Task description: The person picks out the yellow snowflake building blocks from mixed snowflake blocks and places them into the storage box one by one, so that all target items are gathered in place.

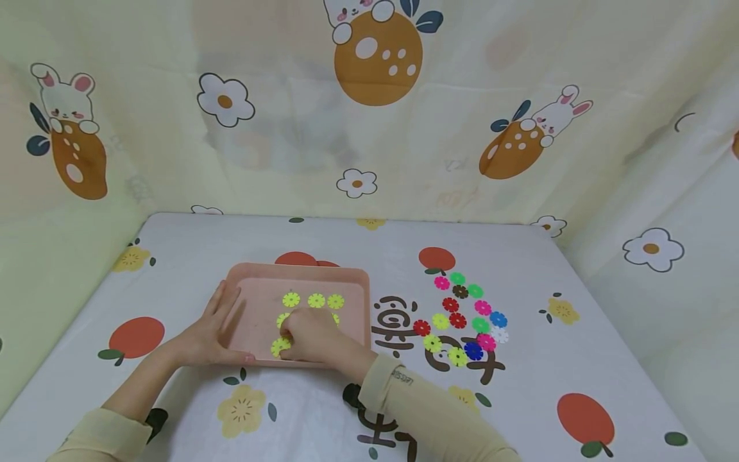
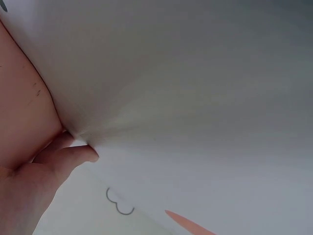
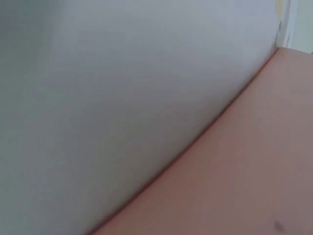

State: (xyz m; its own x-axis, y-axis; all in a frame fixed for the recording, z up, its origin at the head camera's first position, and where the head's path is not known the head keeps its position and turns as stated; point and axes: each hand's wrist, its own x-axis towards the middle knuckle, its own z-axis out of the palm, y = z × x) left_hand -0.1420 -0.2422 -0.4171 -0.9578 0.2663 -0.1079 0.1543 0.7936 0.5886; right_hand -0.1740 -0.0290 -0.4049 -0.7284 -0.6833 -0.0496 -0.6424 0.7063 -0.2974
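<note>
A pink rectangular tray (image 1: 258, 324) with rounded corners lies flat, the left-hand grip (image 1: 203, 335) resting on its left edge. Inside, yellow-green flower-shaped discs (image 1: 316, 300) form rough rows; the right-hand grip (image 1: 314, 337) pinches at the nearest row. Loose multicoloured discs (image 1: 458, 320) lie scattered to the tray's right.

Tray (image 1: 260, 308) on table (image 1: 537, 366) — discs (image 1: 291, 299) inside — other discs (image 1: 458, 320) on table, right of tray.
</note>
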